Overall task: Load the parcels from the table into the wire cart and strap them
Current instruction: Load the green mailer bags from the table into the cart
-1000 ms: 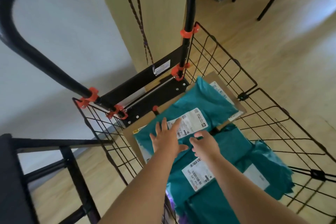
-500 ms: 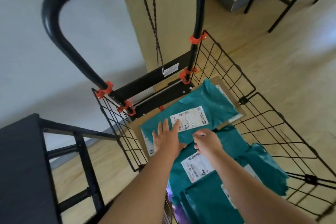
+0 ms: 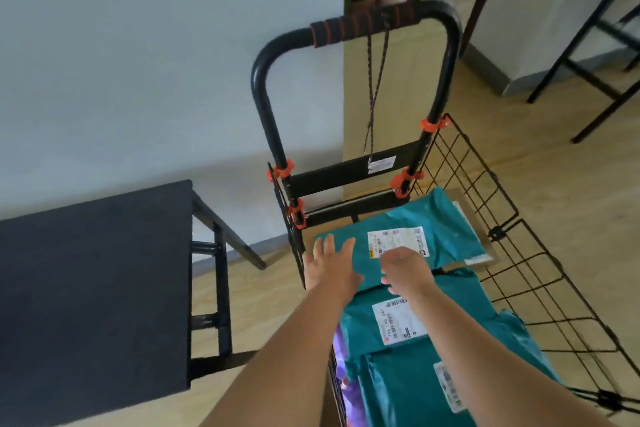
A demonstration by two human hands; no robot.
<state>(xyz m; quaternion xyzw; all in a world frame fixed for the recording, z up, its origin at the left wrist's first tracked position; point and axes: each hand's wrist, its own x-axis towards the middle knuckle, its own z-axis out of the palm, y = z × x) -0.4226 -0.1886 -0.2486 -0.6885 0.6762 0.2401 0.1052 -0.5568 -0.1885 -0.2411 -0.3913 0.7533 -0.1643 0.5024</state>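
Both arms stretch over the wire cart [image 3: 497, 233]: left hand [image 3: 330, 267] flat, fingers spread on the top teal parcel [image 3: 445, 227]; right hand [image 3: 408, 269] loosely curled alongside, gripping nothing.

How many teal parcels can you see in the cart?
3: the far parcel below the handle, the middle parcel, and the near parcel at the bottom edge. Others may be hidden beneath.

top of wire cart [image 3: 498, 232] open | handle [image 3: 360, 28] and hanging cord [image 3: 375, 80] block far end | mesh wall right | black table [image 3: 93, 274] close left | teal parcels [image 3: 426, 239] fill floor
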